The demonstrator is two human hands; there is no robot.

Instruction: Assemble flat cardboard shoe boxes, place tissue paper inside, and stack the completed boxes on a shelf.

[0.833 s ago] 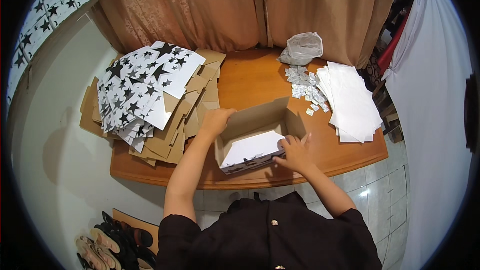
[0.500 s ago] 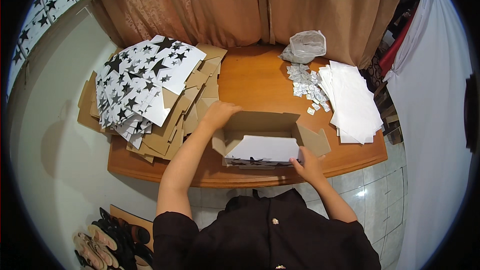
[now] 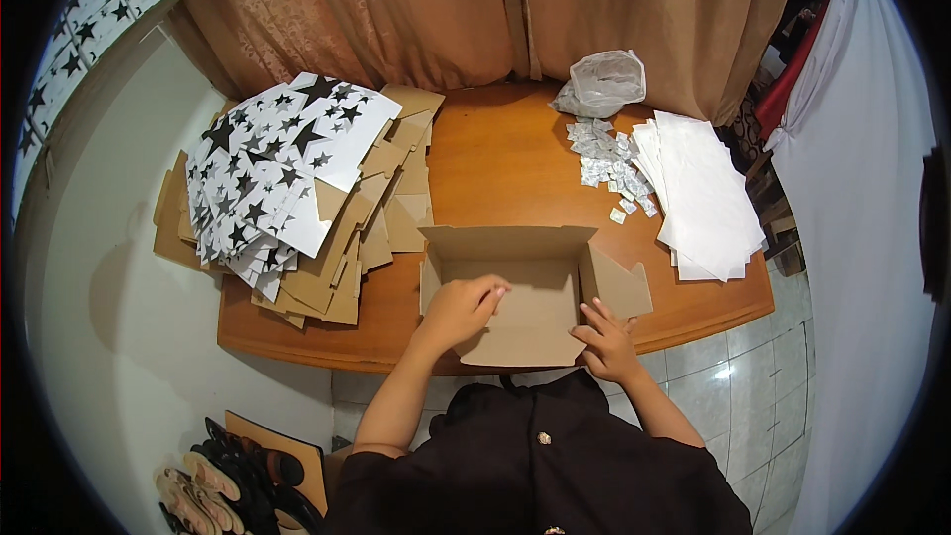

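Note:
An open cardboard box (image 3: 515, 274), plain brown inside, stands at the table's front edge. Its near panel lies folded down toward me, and a side flap sticks out at the right. My left hand (image 3: 461, 310) hangs over the box's near left part, fingers curled and fingertips together; whether anything is between them I cannot make out. At the near right corner my right hand (image 3: 606, 340) touches the box, its fingers apart.
Star-printed cardboard sheets (image 3: 272, 168) are piled at the left of the table (image 3: 485, 159). Small silvery packets (image 3: 604, 163) lie at the right, before a clear plastic bag (image 3: 604, 84) and beside white paper sheets (image 3: 708, 198). Shoes (image 3: 233, 476) stand on the floor, lower left.
My left hand has left the box's far left corner and come toward me over its near part. The near star-printed panel has swung down toward me, showing its brown inside.

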